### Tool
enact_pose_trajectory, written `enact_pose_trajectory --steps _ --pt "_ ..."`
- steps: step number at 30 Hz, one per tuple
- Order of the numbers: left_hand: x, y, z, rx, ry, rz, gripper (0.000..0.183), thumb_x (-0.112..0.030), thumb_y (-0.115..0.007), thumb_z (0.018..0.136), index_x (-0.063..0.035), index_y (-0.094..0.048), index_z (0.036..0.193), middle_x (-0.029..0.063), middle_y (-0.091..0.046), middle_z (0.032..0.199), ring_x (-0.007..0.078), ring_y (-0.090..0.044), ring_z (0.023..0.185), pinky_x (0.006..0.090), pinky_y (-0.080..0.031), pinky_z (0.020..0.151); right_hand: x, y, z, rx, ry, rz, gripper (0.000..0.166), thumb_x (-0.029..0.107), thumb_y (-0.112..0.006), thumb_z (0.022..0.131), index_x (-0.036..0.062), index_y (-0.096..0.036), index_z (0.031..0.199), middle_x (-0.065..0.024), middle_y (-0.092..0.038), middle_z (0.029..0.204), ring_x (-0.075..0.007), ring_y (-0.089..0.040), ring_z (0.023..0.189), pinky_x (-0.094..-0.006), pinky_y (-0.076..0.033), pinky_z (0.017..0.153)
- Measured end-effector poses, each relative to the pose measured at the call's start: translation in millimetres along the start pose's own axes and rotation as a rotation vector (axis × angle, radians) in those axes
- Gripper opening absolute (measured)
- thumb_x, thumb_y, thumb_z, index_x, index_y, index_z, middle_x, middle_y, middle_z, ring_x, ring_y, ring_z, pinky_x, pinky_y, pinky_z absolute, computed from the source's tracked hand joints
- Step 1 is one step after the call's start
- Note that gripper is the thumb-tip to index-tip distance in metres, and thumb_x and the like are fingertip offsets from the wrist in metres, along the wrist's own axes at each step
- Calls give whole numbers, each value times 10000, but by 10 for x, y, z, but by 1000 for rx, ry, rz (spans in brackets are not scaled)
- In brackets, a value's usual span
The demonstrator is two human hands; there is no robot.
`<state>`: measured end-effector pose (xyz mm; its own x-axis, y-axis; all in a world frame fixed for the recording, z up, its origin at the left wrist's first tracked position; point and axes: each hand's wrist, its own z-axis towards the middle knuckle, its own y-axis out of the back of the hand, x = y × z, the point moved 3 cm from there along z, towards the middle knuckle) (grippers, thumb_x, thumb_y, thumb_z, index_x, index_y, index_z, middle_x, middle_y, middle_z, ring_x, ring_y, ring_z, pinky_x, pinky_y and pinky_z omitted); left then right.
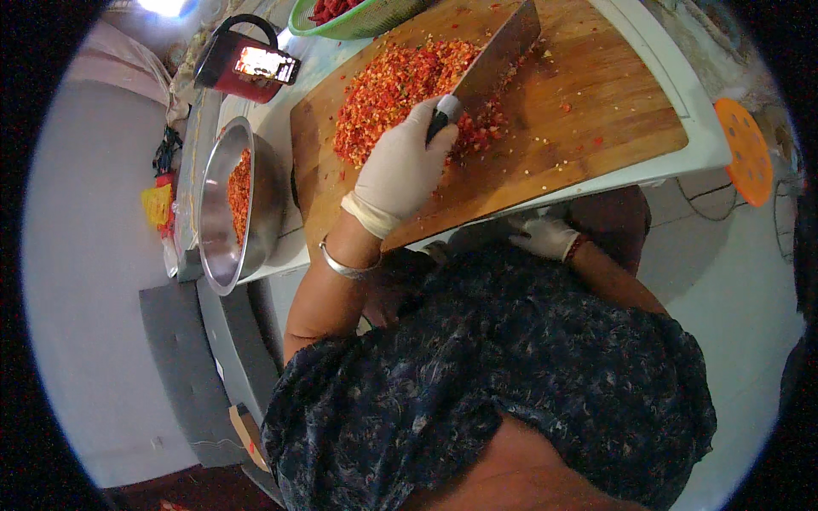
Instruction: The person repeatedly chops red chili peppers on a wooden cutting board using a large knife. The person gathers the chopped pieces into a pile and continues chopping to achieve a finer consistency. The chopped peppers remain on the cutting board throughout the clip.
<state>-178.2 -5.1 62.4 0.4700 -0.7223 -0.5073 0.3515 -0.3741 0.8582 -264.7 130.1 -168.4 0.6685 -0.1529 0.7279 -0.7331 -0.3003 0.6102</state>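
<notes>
My left hand (pixel 406 163), in a pale glove, grips the dark handle of a cleaver (pixel 495 61). Its broad blade stands over the right side of a heap of chopped red chili (pixel 396 86), with bits on both sides of it. The heap lies on a wooden cutting board (pixel 601 96), and scattered bits and pale seeds lie to its right. My right hand (pixel 548 239), also gloved, is below the table edge by my lap, fingers apart, with nothing visible in it. A steel bowl (pixel 262 217) left of the board holds more chopped red chili (pixel 239 198).
A green mesh basket (pixel 364 22) with red pieces stands beyond the board. A lit phone (pixel 267 64) rests against a red container with a black handle (pixel 243 89) at the upper left. The pale table's rim (pixel 709 144) curves round the board. An orange perforated disc (pixel 744 153) is at the right.
</notes>
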Motion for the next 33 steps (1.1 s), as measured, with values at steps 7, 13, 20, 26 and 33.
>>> enact_pose_trajectory --steps 7,13,20,26,33 --pt "188 219 -112 -34 170 35 354 -238 -505 854 -35 -479 1144 244 -591 831 388 -584 790 406 -456 680 31 9 -4 94 -50 -5 432 371 -434 867 64 -498 1163 -217 -545 1088 -350 -500 1055 -401 -367 938" --pt "247 348 -290 -51 290 -74 370 -238 -521 857 -51 -477 1173 149 -583 728 235 -575 638 323 -452 604 -50 -56 58 59 35 -93 522 385 -398 874 33 -391 1260 -221 -453 1230 -354 -417 1156 -403 -310 989" --pt "310 506 -408 -145 394 -191 359 -235 -517 874 -66 -482 1189 26 -500 627 73 -445 454 231 -371 417 33 -7 28 120 -1 -70 555 396 -381 876 28 -345 1290 -222 -403 1282 -363 -385 1184 -406 -257 1021" --pt "330 683 -452 -238 422 -334 349 -184 -524 872 -76 -485 1201 -4 -489 646 50 -430 474 206 -361 409 -70 -89 55 16 80 -213 573 418 -361 881 37 -321 1306 -223 -430 1255 -364 -404 1167 -423 -250 1018" --pt "557 521 -440 -131 397 -150 328 -208 -527 865 -59 -505 1156 31 -517 647 86 -476 528 250 -403 470 -68 -87 64 140 -11 -75 602 453 -327 890 25 -310 1314 -226 -434 1251 -356 -401 1174 -435 -215 1029"
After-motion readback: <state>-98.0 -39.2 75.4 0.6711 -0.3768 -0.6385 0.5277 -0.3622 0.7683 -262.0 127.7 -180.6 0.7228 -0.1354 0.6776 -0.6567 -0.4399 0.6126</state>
